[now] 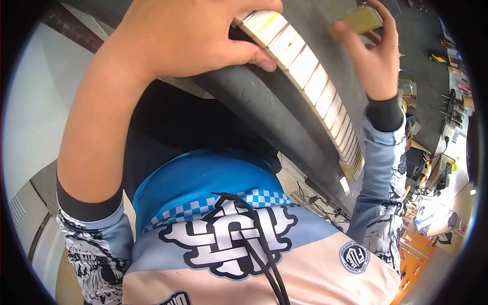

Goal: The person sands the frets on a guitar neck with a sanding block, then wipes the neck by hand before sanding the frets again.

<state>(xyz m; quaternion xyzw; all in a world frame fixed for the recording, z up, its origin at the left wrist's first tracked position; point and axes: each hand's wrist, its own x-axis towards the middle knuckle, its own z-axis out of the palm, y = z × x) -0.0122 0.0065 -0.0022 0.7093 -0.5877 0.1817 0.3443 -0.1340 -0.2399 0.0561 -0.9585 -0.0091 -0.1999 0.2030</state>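
Observation:
A guitar neck (325, 96) runs from the top middle down to the right along the dark workbench edge. Pale strips, apparently masking tape, cover its fretboard between the dark fret lines. Yellow marks show on the strips at the upper end and near the lower end. My left hand (203, 35) grips the upper end of the neck, thumb along its near side. Off to the right, my right hand (376, 56) holds a yellowish rectangular block (358, 23) between thumb and fingers. That block is apart from the neck and slightly blurred.
The dark bench top (315, 25) lies beyond the neck, with a padded-looking black edge (249, 101) close to my body. Several tools and small items line the right side, near a power socket (449, 133) with a cable. Loose cables (310, 198) hang below the bench.

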